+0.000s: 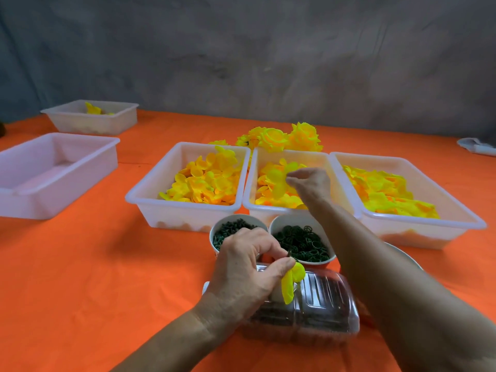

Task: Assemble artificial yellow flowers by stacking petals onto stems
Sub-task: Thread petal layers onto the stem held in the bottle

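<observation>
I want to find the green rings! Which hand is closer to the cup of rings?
Left. The left hand holds a stem with a yellow petal right beside the cup of green rings. The right hand is farther back, over the middle tray.

Stem (289, 254) dark green, tilted, yellow petal (291, 281) hanging on it. Second petal (277, 181) lifted above middle bin's (252, 167) pile.

place: a small handcraft workstation for piecework assembly
surface: a desk (80, 264) under an orange cloth
sorting: three white bins (150, 208) side by side, heaped with yellow petals (206, 181)
parts: two cups of small green pieces (300, 240)
output: finished flowers (281, 138) near the far edge
backdrop: a bare grey wall (241, 49)
</observation>
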`<state>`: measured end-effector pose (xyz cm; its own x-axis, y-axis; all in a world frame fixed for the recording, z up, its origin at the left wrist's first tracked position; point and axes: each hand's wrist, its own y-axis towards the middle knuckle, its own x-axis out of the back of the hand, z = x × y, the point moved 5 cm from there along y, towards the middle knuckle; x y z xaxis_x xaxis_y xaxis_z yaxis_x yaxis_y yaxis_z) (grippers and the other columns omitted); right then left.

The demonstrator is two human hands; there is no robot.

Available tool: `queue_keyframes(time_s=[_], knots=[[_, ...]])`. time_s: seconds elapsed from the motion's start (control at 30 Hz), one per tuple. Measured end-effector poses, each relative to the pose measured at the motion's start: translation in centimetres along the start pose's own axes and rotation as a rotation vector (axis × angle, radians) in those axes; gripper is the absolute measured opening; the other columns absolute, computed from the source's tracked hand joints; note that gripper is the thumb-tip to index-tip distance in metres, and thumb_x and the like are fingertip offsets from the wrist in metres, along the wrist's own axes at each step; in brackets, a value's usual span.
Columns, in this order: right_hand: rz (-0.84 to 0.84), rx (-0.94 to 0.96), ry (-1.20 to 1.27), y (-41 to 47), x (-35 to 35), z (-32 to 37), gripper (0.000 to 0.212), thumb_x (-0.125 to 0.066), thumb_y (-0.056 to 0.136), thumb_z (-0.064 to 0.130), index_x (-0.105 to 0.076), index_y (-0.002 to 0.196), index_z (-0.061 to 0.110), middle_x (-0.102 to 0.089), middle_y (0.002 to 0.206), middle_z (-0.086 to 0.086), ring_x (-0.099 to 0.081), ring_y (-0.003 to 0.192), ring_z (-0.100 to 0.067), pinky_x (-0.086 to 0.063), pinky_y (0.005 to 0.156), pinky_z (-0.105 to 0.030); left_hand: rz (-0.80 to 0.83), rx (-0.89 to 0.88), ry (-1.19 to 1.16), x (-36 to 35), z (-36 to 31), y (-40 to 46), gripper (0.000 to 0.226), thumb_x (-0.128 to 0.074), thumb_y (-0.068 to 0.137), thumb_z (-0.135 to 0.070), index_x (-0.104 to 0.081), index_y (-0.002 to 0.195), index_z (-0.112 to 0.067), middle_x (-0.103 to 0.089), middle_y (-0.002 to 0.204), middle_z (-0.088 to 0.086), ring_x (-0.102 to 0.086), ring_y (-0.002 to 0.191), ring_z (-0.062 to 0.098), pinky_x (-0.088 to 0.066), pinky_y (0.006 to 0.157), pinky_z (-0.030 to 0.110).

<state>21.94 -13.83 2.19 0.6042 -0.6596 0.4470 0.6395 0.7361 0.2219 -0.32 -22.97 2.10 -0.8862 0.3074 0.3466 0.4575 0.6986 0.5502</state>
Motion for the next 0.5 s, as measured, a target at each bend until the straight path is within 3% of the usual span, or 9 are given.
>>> queue_keyframes(time_s=[0.1, 0.23, 0.37, 0.5], knots=[[-0.099, -0.031, 0.31, -0.3, 2.4, -0.4, 0.013, -0.073, 0.076, 0.001, -0.073, 0.088, 0.006, -0.064, 0.072, 0.001, -0.056, 0.063, -0.006, -0.044, 0.056, -0.012, -0.007, -0.01, -0.007, -0.1, 0.0, -0.1, 0.013, -0.072, 0.069, -0.024, -0.067, 0.064, -0.013, -0.063, 0.07, -0.005, -0.059, 0.075, 0.018, -0.05, 0.068, 0.045], [-0.043, -0.064, 0.544, -1.6, 4.0, 0.2, 0.026, -0.07, 0.076, -0.006, -0.059, 0.072, 0.017, -0.059, 0.069, -0.001, -0.057, 0.063, -0.014, -0.047, 0.06, -0.024, -0.004, 0.028, -0.044, -0.1, 0.1, -0.4, 0.012, -0.072, 0.068, -0.027, -0.067, 0.065, -0.016, -0.062, 0.072, -0.008, -0.06, 0.078, 0.016, -0.053, 0.068, 0.048], [0.041, -0.104, 0.706, -4.0, 5.0, 1.4, 0.032, -0.069, 0.076, -0.006, -0.052, 0.09, 0.018, -0.063, 0.08, -0.005, -0.063, 0.07, -0.019, -0.05, 0.065, -0.029, -0.003, 0.078, -0.087, 0.0, 0.5, -0.4, 0.01, -0.073, 0.067, -0.029, -0.068, 0.064, -0.02, -0.064, 0.077, -0.011, -0.061, 0.08, 0.014, -0.055, 0.073, 0.048], [0.167, -0.133, 0.759, -6.8, 5.3, 2.8, 0.032, -0.067, 0.079, -0.001, -0.059, 0.108, 0.011, -0.068, 0.089, -0.007, -0.065, 0.075, -0.017, -0.049, 0.065, -0.025, -0.02, 0.036, -0.096, -0.1, 0.4, -0.6, 0.01, -0.072, 0.069, -0.03, -0.065, 0.064, -0.026, -0.063, 0.078, -0.014, -0.061, 0.079, 0.014, -0.055, 0.07, 0.05]])
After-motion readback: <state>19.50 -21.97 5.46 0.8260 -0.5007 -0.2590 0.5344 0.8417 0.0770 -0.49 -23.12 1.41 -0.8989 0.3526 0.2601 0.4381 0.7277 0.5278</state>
